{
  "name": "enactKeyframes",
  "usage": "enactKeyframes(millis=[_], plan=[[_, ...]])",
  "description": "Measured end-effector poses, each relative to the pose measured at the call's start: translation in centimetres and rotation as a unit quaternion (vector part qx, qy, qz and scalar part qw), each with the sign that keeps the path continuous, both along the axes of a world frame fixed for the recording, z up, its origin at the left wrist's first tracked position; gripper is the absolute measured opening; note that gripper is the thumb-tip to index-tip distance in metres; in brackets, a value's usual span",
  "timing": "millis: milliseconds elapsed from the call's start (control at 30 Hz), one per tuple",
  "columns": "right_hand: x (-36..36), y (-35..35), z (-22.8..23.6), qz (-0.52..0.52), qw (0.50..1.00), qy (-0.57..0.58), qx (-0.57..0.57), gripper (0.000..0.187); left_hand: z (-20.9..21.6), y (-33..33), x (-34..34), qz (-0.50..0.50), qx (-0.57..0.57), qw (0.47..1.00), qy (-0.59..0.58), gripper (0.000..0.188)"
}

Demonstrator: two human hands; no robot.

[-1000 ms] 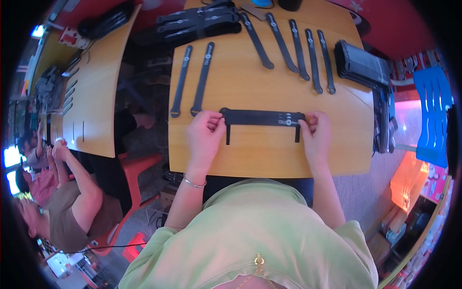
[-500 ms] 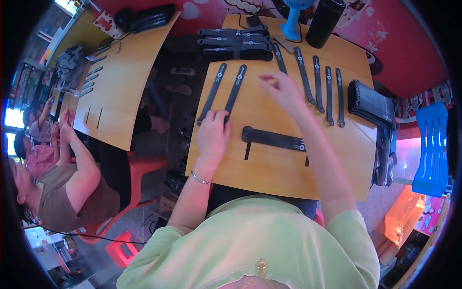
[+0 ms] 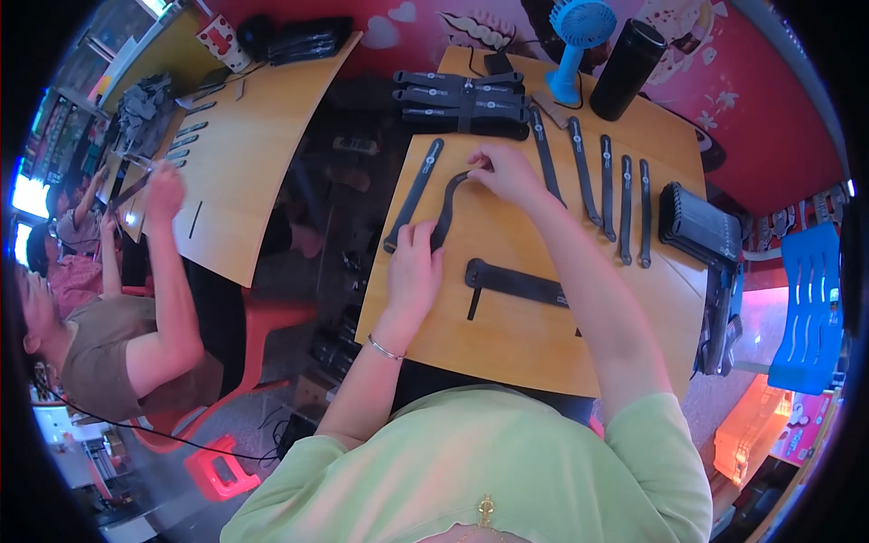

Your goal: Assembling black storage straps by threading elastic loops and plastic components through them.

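A dark strap (image 3: 447,204) is bent in a curve between my two hands, its upper end lifted off the table. My right hand (image 3: 509,176) pinches that upper end between thumb and fingers. At its lower end my left hand (image 3: 415,273) is closed, the fingertips on the strap. Another flat strap (image 3: 416,192) lies just left of it. Nearer to me, a wide dark strap (image 3: 518,282) lies crosswise, its right end hidden behind my right forearm. A black mark (image 3: 473,304) shows on the table beside its left end.
Several straps (image 3: 607,185) lie in a row on the right of the table (image 3: 434,335). A bundle of straps (image 3: 462,104) lies at the back, near a blue fan (image 3: 568,72) and a black bottle (image 3: 628,71). A dark stack (image 3: 699,222) stands at the right edge. A co-worker (image 3: 136,348) sits left.
My right hand has come left and taken the upper end of the strap, which was flat and is now lifted and bent. My left hand stays at its lower end.
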State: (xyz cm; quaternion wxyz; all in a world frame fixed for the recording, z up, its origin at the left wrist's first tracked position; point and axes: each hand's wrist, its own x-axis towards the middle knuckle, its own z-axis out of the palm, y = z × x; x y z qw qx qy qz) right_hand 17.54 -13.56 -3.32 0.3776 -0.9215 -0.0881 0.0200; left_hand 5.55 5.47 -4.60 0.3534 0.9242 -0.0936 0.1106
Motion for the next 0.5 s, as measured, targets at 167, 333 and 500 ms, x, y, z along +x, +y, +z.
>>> enactKeyframes(millis=[167,333,500], plan=[[-4.2,-2.1,4.0,0.004,0.996,-0.077,0.038,0.02,0.2,0.5,-0.4,-0.015,0.009,1.0,-0.006,0.024],[-10.5,-4.1,8.1,0.003,0.972,-0.235,-0.015,0.014,2.3,0.2,-0.6,-0.043,0.007,0.999,-0.006,0.011],[-16.8,-8.4,8.4,-0.034,0.985,-0.16,0.053,0.017,4.2,0.4,-1.5,-0.12,-0.134,0.984,0.014,0.014]])
